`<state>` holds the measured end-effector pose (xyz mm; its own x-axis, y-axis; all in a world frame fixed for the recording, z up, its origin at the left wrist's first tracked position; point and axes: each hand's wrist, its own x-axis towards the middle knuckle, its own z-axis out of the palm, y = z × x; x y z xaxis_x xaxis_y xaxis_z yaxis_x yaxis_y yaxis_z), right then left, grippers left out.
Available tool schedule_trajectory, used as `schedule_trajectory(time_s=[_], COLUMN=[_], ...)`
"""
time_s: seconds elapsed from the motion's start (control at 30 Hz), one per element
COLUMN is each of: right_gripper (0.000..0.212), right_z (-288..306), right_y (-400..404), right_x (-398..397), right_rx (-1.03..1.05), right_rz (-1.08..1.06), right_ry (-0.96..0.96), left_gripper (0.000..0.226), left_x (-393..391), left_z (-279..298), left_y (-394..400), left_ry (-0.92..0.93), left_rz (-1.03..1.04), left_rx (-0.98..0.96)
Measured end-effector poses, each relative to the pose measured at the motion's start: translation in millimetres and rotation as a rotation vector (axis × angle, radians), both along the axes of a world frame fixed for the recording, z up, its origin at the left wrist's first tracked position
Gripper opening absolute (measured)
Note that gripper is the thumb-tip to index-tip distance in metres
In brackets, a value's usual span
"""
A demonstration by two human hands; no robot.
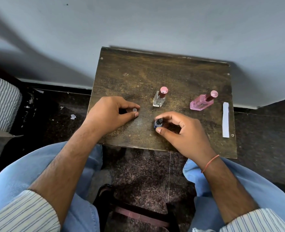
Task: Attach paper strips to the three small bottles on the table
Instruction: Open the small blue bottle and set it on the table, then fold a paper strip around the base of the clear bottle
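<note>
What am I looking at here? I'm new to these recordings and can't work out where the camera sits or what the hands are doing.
There is no machine: the one picture comes from a camera worn on a person's head, looking down at their own two hands over a small wooden table. The left hand pinches a small pale round piece; what it is I cannot tell. The right hand holds a small dark blue bottle between its fingertips. Farther back stand a clear bottle and a pink bottle, both with pink caps. A white paper strip lies along the table's right edge.
</note>
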<state>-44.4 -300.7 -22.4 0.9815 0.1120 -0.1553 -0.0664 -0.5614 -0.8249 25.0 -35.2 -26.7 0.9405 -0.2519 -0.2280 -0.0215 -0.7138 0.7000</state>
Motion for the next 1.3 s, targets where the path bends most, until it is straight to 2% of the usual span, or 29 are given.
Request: schedule_trajectory(time_s=[0.23,0.47,0.57,0.67,0.77,0.9,1.07,1.13,1.3], right_gripper=[0.034,0.053,0.043,0.022,0.013,0.022,0.058,0.057,0.037], right_z=[1.1,6.2,9.2,13.3,16.9,18.7,10.6,9.2,9.1], right_y=[-1.7,-12.5,-31.2,-60.7,-90.7,-122.7,-140.5,-141.9,-146.6], right_x=[-1.4,-4.1,-5.3,-7.1,-9.1,-10.2,-11.0,-10.7,-8.0], right_rx=[0.005,-0.022,-0.069,-0.147,-0.259,-0.385,-0.551,-0.545,-0.505], right_rz=[0.010,0.014,-0.020,-0.106,-0.306,-0.537,-0.518,-0.516,-0.574], right_ry=[0.002,-0.009,0.011,0.003,-0.032,-0.051,0.099,0.130,0.156], left_gripper=[0.026,0.063,0.070,0.064,0.054,0.040,0.030,0.029,0.025], left_x=[0.6,1.6,2.3,3.1,3.9,4.9,8.5,9.7,10.0], left_z=[1.0,1.2,0.1,-0.8,-0.6,-0.2,0.6,1.1,2.2], left_y=[-0.8,1.0,2.6,0.2,-7.0,-16.1,-21.4,-22.8,-23.7], left_ry=[0.019,0.029,-0.009,-0.054,-0.089,-0.109,-0.137,-0.140,-0.137], left_rz=[0.005,-0.030,-0.006,0.072,0.130,0.194,0.245,0.246,0.239], left_rx=[0.009,-0.007,-0.032,-0.136,-0.204,-0.254,-0.249,-0.245,-0.263])
